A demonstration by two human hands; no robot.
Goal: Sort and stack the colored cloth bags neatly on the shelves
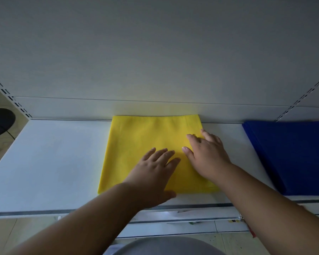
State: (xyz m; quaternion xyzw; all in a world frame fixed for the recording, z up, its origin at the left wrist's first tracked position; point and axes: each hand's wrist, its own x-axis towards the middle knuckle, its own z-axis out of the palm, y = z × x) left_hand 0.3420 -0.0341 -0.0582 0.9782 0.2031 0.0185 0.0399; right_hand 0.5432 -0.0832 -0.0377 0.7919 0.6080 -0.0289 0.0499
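On the shelf (53,162): one yellow bag (136,144), one blue stack (291,153).

We see two bare forearms and hands, the left hand (152,178) and right hand (207,157). No sleeves reach our wrists. A grey garment (166,245) covers the torso below.

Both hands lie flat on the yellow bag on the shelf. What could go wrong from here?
1. The yellow bag reaches close to the shelf front edge; pulling the left hand or right hand back could drag it off.
2. Sliding it right might disturb the blue stack.
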